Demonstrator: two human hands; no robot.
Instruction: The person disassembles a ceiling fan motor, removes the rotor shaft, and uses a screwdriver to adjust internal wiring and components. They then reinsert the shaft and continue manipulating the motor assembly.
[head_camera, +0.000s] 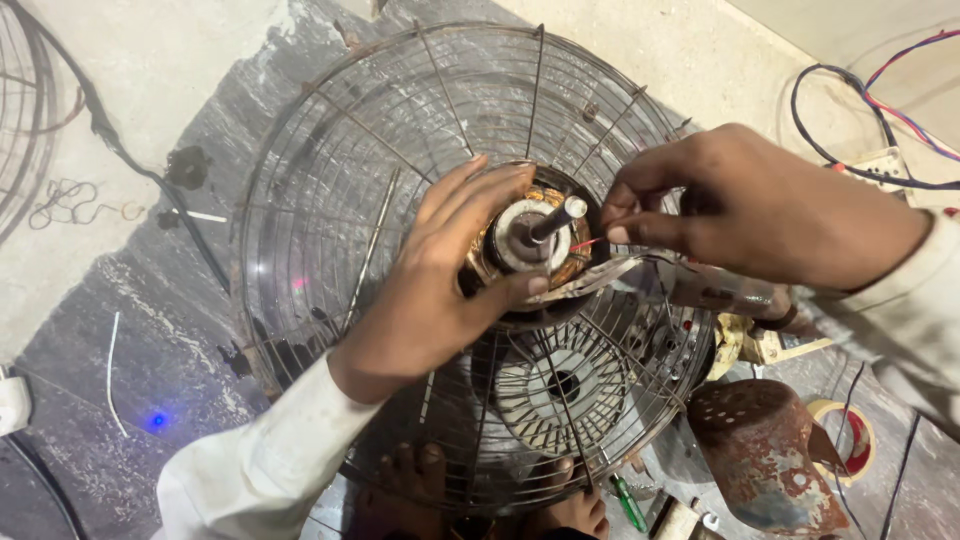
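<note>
hands: 2 (left hand (430, 290), right hand (740, 205)) | fan guards (330, 180): 1 | fan motors (530, 240): 1 | tape rolls (845, 430): 1 | rusty cans (765, 455): 1

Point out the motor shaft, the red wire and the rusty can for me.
Motor shaft (557, 217): head view, mid-length of the rod.
Red wire (588, 242): head view, strand beside the right fingers.
Rusty can (760, 450): head view, its side wall.

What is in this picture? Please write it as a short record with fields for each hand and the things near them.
left hand: grips the round copper-wound fan motor
right hand: pinches a thin red wire at the motor's side
motor part: grey metal shaft points upward
below: round wire fan guard lying flat
near right: rusty perforated metal can, roll of tape
floor: grey concrete floor
</note>
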